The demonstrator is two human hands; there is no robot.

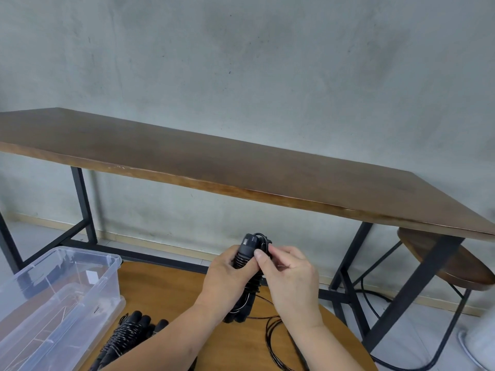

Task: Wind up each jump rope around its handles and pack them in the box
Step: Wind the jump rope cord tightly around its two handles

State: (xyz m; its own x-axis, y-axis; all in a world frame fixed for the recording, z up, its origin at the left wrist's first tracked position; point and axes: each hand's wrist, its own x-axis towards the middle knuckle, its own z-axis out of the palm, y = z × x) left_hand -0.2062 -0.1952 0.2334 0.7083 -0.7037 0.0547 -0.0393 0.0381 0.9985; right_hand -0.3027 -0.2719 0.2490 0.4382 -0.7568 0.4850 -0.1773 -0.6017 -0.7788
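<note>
My left hand (227,274) grips a pair of black jump rope handles (247,253), held upright with thin black rope coiled around them. My right hand (286,271) pinches the rope near the top of the handles, thumb and forefinger against the coil. Loose rope (273,333) trails from the handles' lower end in loops over the round wooden table (171,293). Wound black jump ropes (128,336) lie on the table beside my left forearm. A clear plastic box (61,295) stands at the left, with nothing black visible inside.
A long dark wooden table (241,167) on black metal legs runs along the grey wall ahead. A round wooden stool (450,261) is tucked under its right end. A black cable (375,306) lies on the floor there.
</note>
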